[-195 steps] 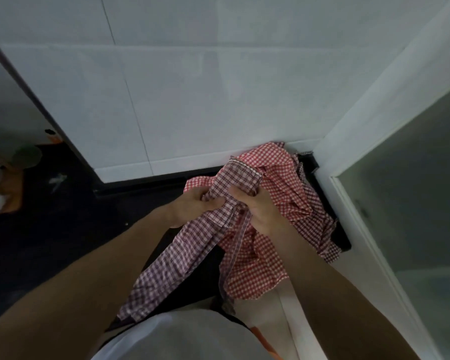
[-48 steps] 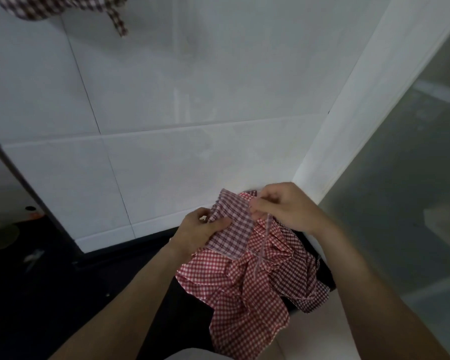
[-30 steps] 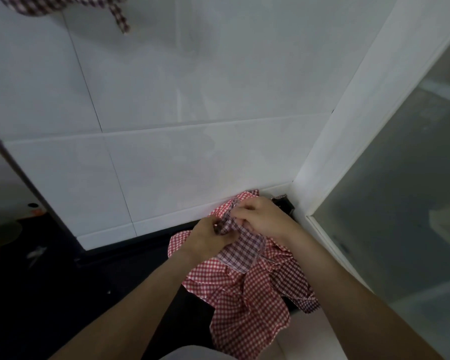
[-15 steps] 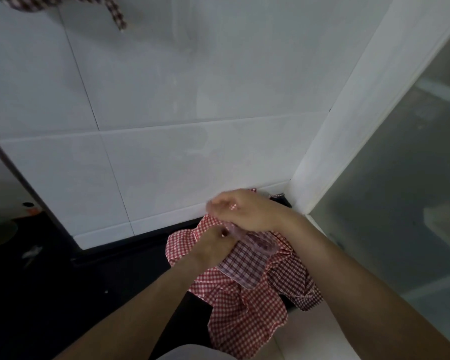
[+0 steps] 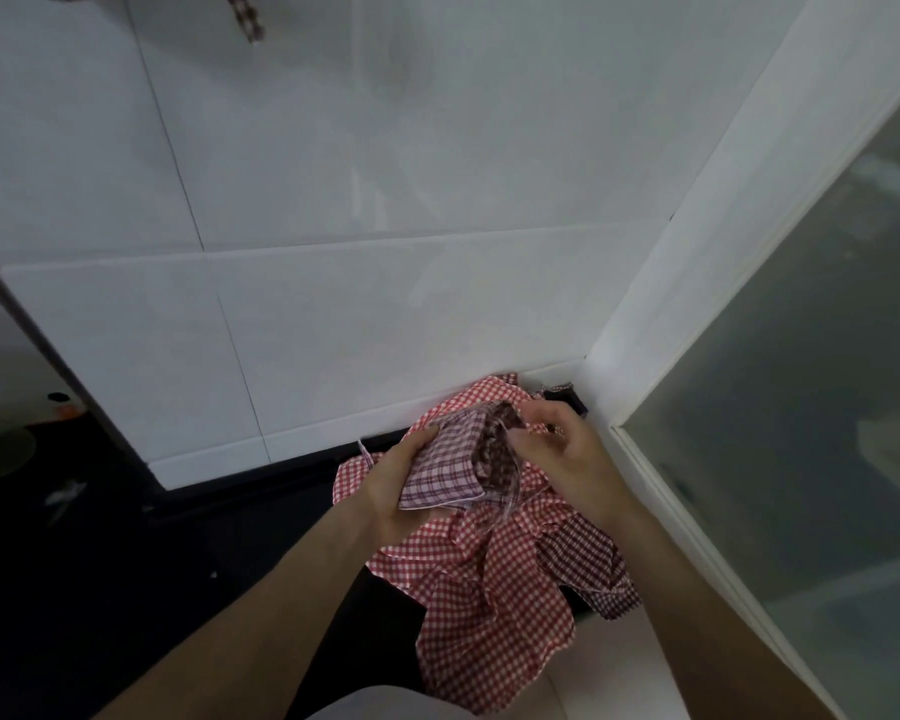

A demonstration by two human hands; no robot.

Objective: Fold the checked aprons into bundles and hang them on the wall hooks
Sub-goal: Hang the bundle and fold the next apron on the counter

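Observation:
My left hand (image 5: 393,493) grips a folded bundle of pale purple-checked apron (image 5: 445,467) from below and the left. My right hand (image 5: 562,452) has its fingers curled at the bundle's right edge, pinching dark checked cloth and a thin strap that loops down. Under both hands lies a heap of red-and-white checked aprons (image 5: 489,589), with a darker checked piece (image 5: 588,569) at its right. The end of another checked apron (image 5: 245,15) hangs down the wall at the top left; its hook is out of view.
A white tiled wall (image 5: 385,200) fills the view ahead. A white frame with frosted glass (image 5: 801,407) closes the right side. Dark floor (image 5: 100,589) lies to the left, with small blurred objects at the far left edge.
My right hand has come off the top of the bundle and moved to its right edge. My left hand now cups the folded bundle, which shows flatter and more squared.

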